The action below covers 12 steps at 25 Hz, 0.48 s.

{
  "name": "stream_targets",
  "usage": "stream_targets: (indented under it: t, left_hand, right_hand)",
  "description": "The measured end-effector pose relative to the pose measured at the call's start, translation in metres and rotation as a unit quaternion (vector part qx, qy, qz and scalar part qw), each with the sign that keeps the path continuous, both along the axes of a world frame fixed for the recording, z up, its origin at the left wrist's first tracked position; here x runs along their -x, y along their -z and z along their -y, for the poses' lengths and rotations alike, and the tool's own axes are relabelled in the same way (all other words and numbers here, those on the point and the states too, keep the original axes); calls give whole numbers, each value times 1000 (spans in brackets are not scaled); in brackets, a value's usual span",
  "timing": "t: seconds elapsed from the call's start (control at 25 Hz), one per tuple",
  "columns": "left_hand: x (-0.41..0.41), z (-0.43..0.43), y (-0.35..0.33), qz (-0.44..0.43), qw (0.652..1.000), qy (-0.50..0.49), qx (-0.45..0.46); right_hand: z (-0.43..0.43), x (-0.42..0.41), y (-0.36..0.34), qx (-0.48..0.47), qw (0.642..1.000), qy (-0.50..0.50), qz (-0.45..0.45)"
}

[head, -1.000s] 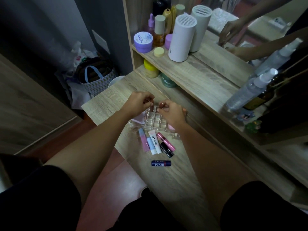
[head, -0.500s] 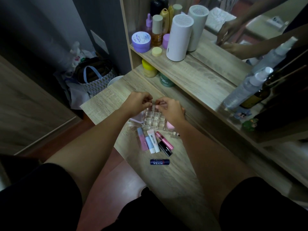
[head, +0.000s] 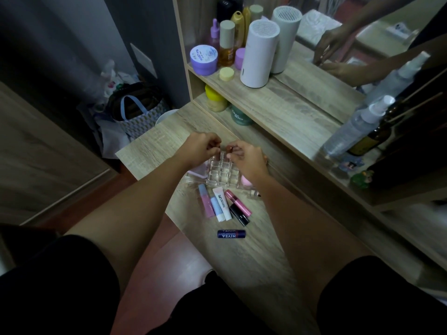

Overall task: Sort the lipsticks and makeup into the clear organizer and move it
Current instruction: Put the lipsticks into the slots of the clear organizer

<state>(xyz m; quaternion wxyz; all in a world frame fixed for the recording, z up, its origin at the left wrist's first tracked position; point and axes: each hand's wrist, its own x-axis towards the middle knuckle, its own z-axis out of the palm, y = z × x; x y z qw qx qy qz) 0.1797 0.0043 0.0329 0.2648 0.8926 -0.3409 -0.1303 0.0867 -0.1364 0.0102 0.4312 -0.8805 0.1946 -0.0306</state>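
Clear acrylic grid, first slots being filled

Clear acrylic was what I had under both hands: the organizer (head: 223,174) sat on the wooden desk (head: 261,259), toward its far left end, with my left hand (head: 202,148) and right hand (head: 246,158) meeting over its far edge. The right hand pinched a small lipstick (head: 231,148) between its fingertips, just above the far cells. The left hand was curled tight beside it, but I could not tell whether it held anything.

Near the organizer, a row waited on the desk: a pink gloss tube (head: 206,200), a white tube (head: 223,203) marked for lips, a pink lipstick (head: 238,202) and a black one (head: 239,215) lying close together. A dark blue lip balm (head: 231,234) lay apart, nearer to me. A pink puff (head: 247,181) sat at the organizer's right side.

I judged the sorting barely begun, most cells looking empty. The next move called for lowering the lipstick upright into one cell, steadying the light tray so it would not skid
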Motion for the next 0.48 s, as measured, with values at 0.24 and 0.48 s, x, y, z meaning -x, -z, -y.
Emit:
stream_targets:
  t: [0.24, 0.48]
  left_hand:
    - [0, -2, -1, 4, 1000, 9, 4]
    - [2, -3, -4, -21, 1000, 0, -10]
  right_hand:
    - [0, -1, 0, -1, 1000, -8, -14]
    - [3, -3, -6, -4, 999, -17, -36]
